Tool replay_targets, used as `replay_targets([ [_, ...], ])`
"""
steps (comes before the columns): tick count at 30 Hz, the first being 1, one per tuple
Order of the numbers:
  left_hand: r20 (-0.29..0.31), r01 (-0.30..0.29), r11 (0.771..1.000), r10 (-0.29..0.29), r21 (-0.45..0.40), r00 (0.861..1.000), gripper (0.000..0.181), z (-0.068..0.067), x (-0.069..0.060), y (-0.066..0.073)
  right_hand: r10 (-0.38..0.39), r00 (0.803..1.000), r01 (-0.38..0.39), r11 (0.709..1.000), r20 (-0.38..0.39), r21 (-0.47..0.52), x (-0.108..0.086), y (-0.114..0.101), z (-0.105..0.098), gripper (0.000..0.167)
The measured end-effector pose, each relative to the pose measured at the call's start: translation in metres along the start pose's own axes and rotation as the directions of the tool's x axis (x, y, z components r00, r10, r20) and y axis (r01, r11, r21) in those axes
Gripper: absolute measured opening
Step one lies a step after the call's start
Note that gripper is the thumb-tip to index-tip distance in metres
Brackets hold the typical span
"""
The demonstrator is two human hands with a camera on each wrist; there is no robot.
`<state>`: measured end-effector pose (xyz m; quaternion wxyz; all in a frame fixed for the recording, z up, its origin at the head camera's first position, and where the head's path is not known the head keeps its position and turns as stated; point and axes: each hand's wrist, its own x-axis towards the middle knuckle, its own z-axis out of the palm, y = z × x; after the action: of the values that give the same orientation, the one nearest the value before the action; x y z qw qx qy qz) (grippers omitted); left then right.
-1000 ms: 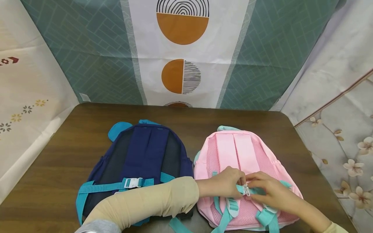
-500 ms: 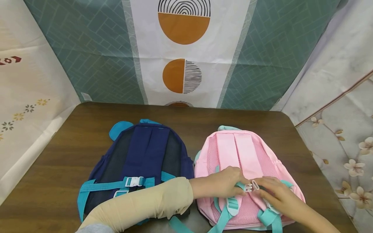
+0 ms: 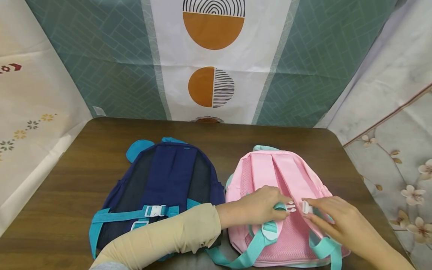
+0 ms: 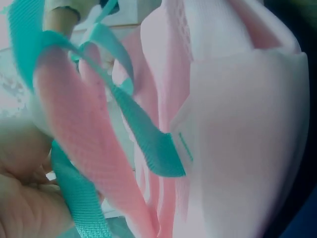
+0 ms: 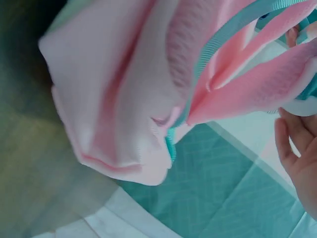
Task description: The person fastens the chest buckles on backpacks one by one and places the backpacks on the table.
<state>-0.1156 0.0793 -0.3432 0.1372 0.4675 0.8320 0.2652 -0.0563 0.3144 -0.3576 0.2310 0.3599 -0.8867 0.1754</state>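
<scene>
A pink backpack (image 3: pixel 263 167) lies with its shoulder straps facing up, on the right side of the table. Above its straps my left hand (image 3: pixel 254 206) pinches the pronged half of a white side-release buckle (image 3: pixel 291 207) on a teal strap. Its matching socket half (image 3: pixel 306 207) is held between the thumb and fingers of my right hand (image 3: pixel 341 221). A small gap parts the two halves. In the left wrist view, my left hand (image 4: pixel 29 198) is beside a teal strap (image 4: pixel 81 198). My right hand (image 5: pixel 302 153) shows at the edge of the right wrist view, near a padded strap.
A navy backpack (image 3: pixel 168 168) lies on the left, its white buckle (image 3: pixel 154 211) fastened across blue straps. My left sleeve (image 3: pixel 168 232) crosses over its lower part. Both bags rest on a brown wooden table (image 3: pixel 84 168), with patterned cloths hanging behind and at the sides.
One second ago the buckle halves were together. They have come apart, the socket half moving right with my right hand, and the pink straps have lifted and spread. My left hand has shifted only slightly.
</scene>
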Motion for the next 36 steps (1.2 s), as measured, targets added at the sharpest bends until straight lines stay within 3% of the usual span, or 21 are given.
replay_targets([
  [6, -0.014, -0.008, 0.999, 0.009, 0.054, 1.000, 0.040, 0.002, -0.004, 0.003, -0.118, 0.985, 0.113, 0.993, -0.130, -0.040, 0.013, -0.006, 0.002, 0.044],
  [14, -0.057, -0.046, 0.986, 0.056, 0.158, 0.997, 0.040, 0.006, -0.007, 0.005, -0.137, 0.985, 0.131, 0.990, -0.107, -0.059, 0.014, -0.008, 0.003, 0.049],
  [20, -0.064, -0.066, 0.962, 0.086, 0.264, 0.994, 0.040, 0.010, -0.005, 0.008, -0.154, 0.980, 0.146, 0.987, -0.125, -0.070, 0.016, -0.010, 0.009, 0.048],
  [22, -0.064, -0.052, 0.972, 0.069, 0.231, 0.996, 0.040, 0.011, -0.005, 0.008, -0.139, 0.979, 0.132, 0.990, -0.149, -0.052, 0.016, -0.011, 0.010, 0.046],
  [26, -0.089, -0.002, 0.998, 0.007, 0.055, 0.996, 0.030, 0.011, -0.006, 0.009, -0.098, 0.976, 0.105, 0.994, -0.195, 0.028, 0.014, -0.012, 0.015, 0.042],
  [29, -0.074, 0.044, 0.999, -0.046, -0.022, 0.996, 0.031, 0.012, -0.007, 0.012, -0.091, 0.978, 0.112, 0.988, -0.189, 0.103, 0.010, -0.011, 0.020, 0.042],
  [33, -0.044, 0.056, 0.997, -0.058, -0.059, 0.997, 0.042, 0.016, -0.010, 0.014, -0.082, 0.988, 0.103, 0.982, -0.133, 0.161, 0.003, -0.011, 0.027, 0.044],
  [36, -0.054, 0.050, 0.990, -0.057, -0.129, 0.997, 0.050, 0.018, -0.011, 0.014, -0.089, 0.988, 0.110, 0.979, -0.126, 0.170, 0.000, -0.011, 0.028, 0.044],
])
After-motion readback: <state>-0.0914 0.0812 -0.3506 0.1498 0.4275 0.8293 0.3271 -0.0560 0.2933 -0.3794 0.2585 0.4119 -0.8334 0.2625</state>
